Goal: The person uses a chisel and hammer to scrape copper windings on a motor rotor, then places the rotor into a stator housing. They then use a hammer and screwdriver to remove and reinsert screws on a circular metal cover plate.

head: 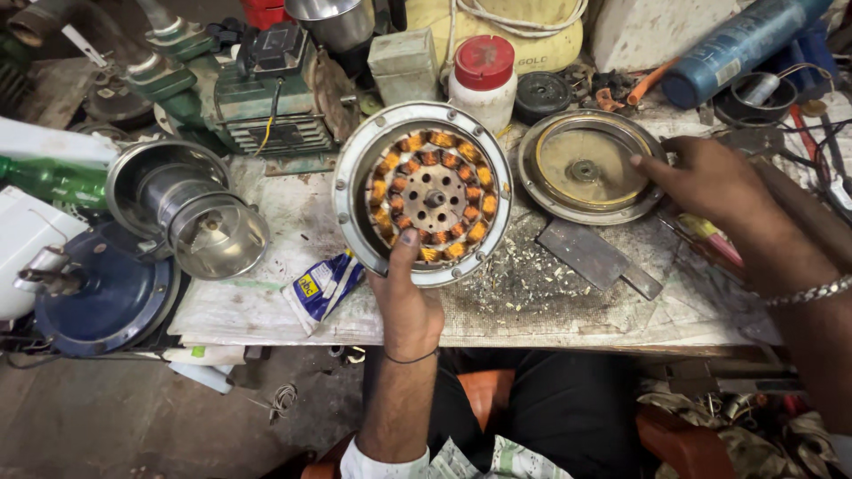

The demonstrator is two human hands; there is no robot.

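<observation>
Partly hidden: screwdriver point(710, 238) under right hand point(710, 182).

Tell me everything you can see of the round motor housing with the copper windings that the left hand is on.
The round motor housing is a shallow dish of dull grey metal, tilted up to face the camera. Its rim carries small screws or holes. Inside sits a ring of orange-copper wound coils around a dark hub with holes and a centre shaft. The left hand grips its lower edge, thumb on the coils. It stands on the paper-covered workbench, left of a flat round metal cover.
</observation>
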